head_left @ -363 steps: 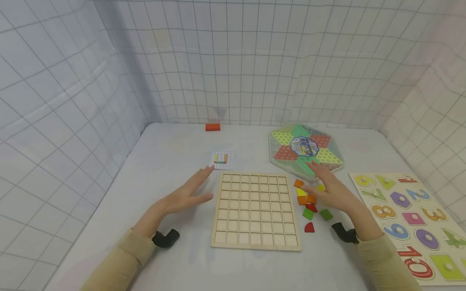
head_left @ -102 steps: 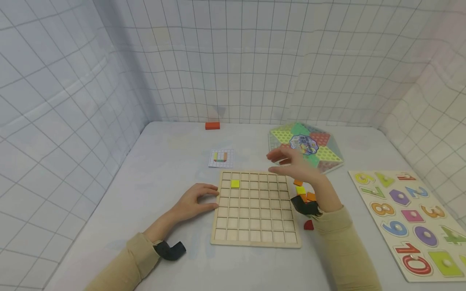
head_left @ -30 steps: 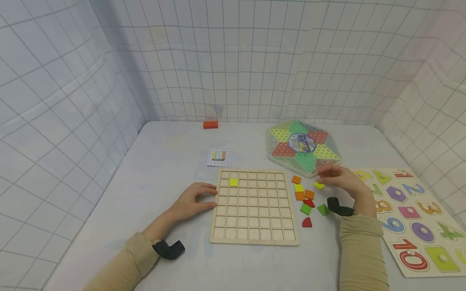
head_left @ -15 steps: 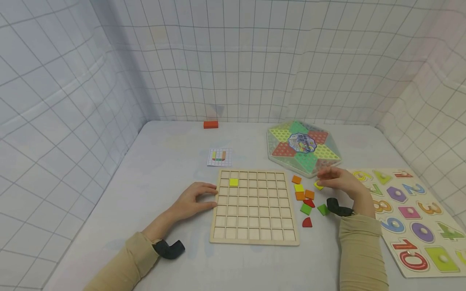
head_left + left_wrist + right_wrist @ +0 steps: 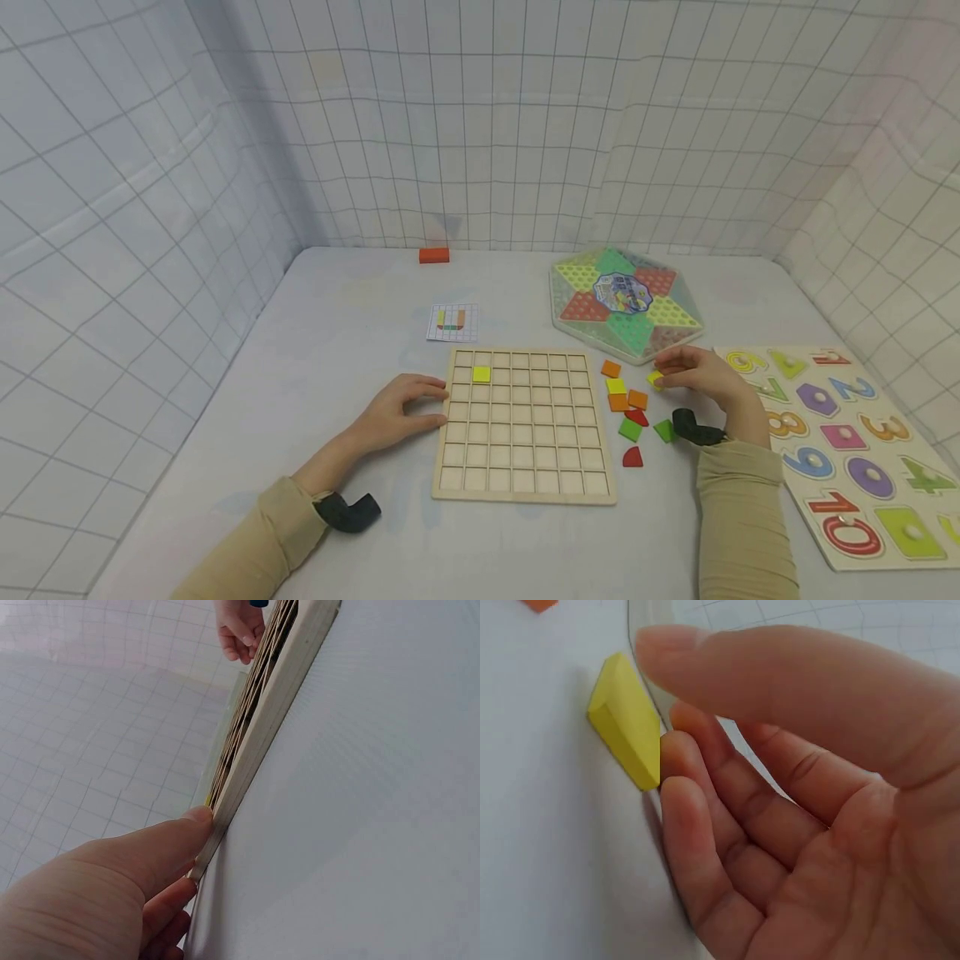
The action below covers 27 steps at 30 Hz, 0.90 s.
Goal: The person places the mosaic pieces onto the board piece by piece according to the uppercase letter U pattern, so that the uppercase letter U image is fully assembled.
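Note:
My left hand [image 5: 397,414] touches the left edge of a pale wooden grid board [image 5: 525,497] with thumb and fingertips. The left wrist view has the thumb [image 5: 161,847] at the board's rim. One yellow square tile [image 5: 482,374] lies in a cell near the board's upper left. Right of the board, my right hand [image 5: 705,379] is at a loose yellow tile [image 5: 626,724]. In the right wrist view its bent fingertips [image 5: 681,754] are right at the tile's edge, while the thumb stands apart above it. The hand partly covers that tile in the head view.
Between board and right hand lie several orange [image 5: 637,400], green [image 5: 630,429] and red [image 5: 633,457] tiles. Behind the board are a pattern card [image 5: 453,323], a red block [image 5: 434,256] and a hexagonal game box [image 5: 600,329]. A number puzzle board [image 5: 843,437] lies at the right.
Since the oldest frame, one yellow tile has come onto the board and my left hand has moved to its edge. Lately my right hand went back right, and the loose yellow tile has turned slightly.

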Motion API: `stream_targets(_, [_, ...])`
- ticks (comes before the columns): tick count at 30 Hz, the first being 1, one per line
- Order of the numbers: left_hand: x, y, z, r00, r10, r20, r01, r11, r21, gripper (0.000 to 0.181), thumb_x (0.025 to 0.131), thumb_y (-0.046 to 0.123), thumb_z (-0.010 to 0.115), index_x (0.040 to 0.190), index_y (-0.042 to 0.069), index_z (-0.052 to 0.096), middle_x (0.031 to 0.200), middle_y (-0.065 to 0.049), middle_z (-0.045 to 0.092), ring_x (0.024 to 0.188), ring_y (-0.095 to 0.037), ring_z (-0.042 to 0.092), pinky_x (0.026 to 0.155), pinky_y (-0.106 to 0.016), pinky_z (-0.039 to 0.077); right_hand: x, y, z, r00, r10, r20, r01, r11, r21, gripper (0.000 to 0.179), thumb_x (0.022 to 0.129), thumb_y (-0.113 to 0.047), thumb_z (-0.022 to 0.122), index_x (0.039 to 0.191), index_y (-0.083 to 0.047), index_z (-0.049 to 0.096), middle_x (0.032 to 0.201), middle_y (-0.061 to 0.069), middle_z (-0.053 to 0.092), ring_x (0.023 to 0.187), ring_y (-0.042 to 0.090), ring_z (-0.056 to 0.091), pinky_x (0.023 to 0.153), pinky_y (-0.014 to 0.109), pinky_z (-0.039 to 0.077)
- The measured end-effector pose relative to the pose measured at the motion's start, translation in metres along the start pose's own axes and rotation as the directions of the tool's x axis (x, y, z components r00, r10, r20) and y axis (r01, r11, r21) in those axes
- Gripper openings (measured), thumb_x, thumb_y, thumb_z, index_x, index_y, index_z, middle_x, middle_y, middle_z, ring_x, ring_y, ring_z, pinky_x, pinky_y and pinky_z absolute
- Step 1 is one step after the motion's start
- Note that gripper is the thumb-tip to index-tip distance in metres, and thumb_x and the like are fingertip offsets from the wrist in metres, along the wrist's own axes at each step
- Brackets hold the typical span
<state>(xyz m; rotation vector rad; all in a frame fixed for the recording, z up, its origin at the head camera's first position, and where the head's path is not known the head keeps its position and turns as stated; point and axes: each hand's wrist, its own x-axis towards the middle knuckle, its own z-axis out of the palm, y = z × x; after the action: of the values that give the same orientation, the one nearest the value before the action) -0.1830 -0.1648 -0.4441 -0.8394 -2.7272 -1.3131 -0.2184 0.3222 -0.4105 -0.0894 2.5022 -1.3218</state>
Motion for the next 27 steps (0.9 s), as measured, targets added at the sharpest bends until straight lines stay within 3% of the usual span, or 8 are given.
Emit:
stream_targets(6, [-0.0001, 0.0002, -0.0002, 1.0, -0.004, 0.001, 0.004, 1.0, 0.001, 0.035, 0.08, 0.029, 0.076, 0.111, 0.014, 0.068, 0.123, -0.001, 0.059, 0.12, -0.024, 0.047, 0.101, -0.046, 0.034, 0.0015, 0.002, 0.0011, 1.0, -0.011, -0.003, 0.011, 1.0, 0.0, 0.048, 0.083, -0.014, 0.072, 0.12, 0.007, 0.052, 0.111, 0.014, 0.061, 0.09, 0.005, 0.056, 0.079, 0.016, 0.045])
stream_targets(16, [0.0002, -0.0001, 0.0, 1.0, 0.007, 0.0, -0.007, 1.0, 0.005, 0.035, 0.08, 0.029, 0.076, 0.111, 0.013, 0.068, 0.123, -0.002, 0.059, 0.12, -0.025, 0.047, 0.101, -0.046, 0.034, 0.0007, 0.0027, 0.0017, 0.998, -0.01, -0.055, 0.006, 0.997, -0.076, 0.053, 0.073, -0.029, 0.081, 0.109, 0.001, 0.058, 0.097, 0.006, 0.062, 0.088, 0.017, 0.054, 0.078, 0.026, 0.044])
stream_targets(27, [0.0004, 0.0001, -0.0004, 1.0, 0.0, 0.002, 0.0, 1.0, 0.005, 0.036, 0.08, 0.029, 0.076, 0.111, 0.013, 0.069, 0.123, -0.001, 0.059, 0.12, -0.024, 0.047, 0.101, -0.046, 0.035, -0.0006, -0.0008, 0.0022, 0.998, 0.03, -0.064, -0.038, 0.991, -0.13, 0.049, 0.076, -0.024, 0.079, 0.11, 0.003, 0.057, 0.095, 0.009, 0.06, 0.086, 0.019, 0.052, 0.075, 0.026, 0.044])
